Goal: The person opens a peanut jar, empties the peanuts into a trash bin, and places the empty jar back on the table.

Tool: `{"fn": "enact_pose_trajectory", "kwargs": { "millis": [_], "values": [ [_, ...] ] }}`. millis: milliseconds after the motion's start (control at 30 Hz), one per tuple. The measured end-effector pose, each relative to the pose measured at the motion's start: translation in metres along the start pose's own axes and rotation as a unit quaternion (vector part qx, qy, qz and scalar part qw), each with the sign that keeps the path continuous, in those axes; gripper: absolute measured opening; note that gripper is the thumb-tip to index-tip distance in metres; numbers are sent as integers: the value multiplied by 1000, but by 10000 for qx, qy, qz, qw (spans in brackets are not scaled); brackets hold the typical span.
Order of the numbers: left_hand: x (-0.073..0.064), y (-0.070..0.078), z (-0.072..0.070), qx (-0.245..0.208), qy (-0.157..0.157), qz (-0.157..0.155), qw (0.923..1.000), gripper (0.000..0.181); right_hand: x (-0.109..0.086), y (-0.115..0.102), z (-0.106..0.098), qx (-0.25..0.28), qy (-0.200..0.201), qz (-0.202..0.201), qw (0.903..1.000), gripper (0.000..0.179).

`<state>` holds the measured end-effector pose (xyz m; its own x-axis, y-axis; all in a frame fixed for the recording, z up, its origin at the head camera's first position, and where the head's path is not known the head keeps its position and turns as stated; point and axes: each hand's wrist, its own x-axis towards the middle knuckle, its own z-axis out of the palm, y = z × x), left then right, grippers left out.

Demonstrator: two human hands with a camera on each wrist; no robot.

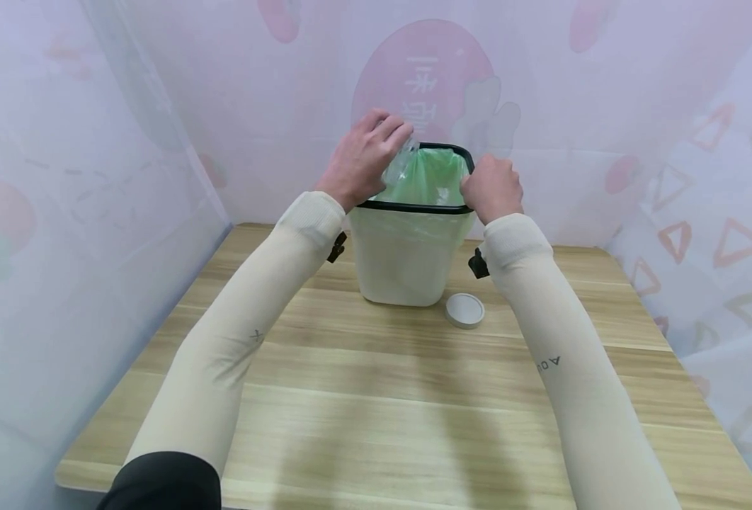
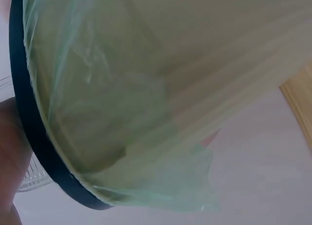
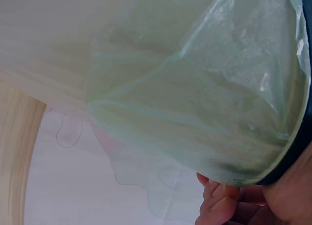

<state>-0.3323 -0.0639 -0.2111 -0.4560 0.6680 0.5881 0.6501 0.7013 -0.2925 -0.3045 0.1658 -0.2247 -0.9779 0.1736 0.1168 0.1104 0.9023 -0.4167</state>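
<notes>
A cream trash can (image 1: 408, 262) with a black rim (image 1: 420, 208) stands toward the back of the table. Lining it is a green plastic bag (image 1: 442, 170), whose edge folds over the outside under the rim. My left hand (image 1: 369, 152) grips a clear ribbed container (image 2: 34, 178) above the left side of the opening; my fingers hide much of it. At the right side of the rim, my right hand (image 1: 493, 185) holds the can's edge with curled fingers (image 3: 219, 205). What lies inside the bag cannot be made out.
A round white lid (image 1: 465, 310) lies on the wooden table (image 1: 350, 411), just right of the can's base. Printed curtains (image 1: 274, 92) hang close behind the can and along both sides.
</notes>
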Motion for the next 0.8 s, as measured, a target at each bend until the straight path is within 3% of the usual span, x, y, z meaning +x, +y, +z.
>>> {"fn": "enact_pose_trajectory", "kwargs": {
  "millis": [500,800],
  "values": [
    [-2,1,-5,-874,-90,-827,9927,81,0,2,0,24,40,-3,10000,29],
    [-5,2,-8,-1205,145,-1096,9865,84,-1,2,-2,28,30,21,10000,30]
  ]
}}
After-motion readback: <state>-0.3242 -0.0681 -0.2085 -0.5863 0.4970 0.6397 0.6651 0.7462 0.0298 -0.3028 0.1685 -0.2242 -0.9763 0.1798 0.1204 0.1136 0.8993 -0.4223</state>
